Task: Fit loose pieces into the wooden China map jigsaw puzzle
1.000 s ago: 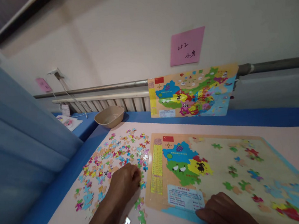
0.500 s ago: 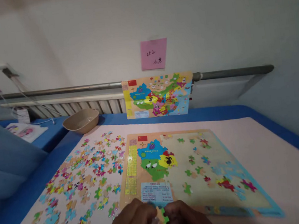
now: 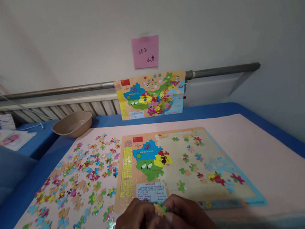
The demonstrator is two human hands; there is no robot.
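Note:
A small tan and green jigsaw piece (image 3: 159,209) is pinched between my two hands at the bottom middle of the view. My left hand (image 3: 135,221) grips its left side with thumb and fingers; my right hand (image 3: 186,215) has closed on the right side. Just beyond the hands lies a puzzle board (image 3: 174,159), its left part filled with blue, green and yellow map sections. Loose pieces, among them a green piece (image 3: 181,186) and a magenta piece (image 3: 237,178), rest on the cream part. My hands hide some of the board's near edge.
Many loose jigsaw pieces (image 3: 75,184) spread over the pink cloth (image 3: 270,160) left of the board. A tan basin (image 3: 72,125) stands at the back left. Against the wall leans a printed map picture (image 3: 152,96), under a pink note (image 3: 146,52) and a metal pipe (image 3: 224,70).
The view has shifted, so the board and loose pieces appear farther left. Between my fingers the jigsaw piece has turned a little, and both hands still grip it.

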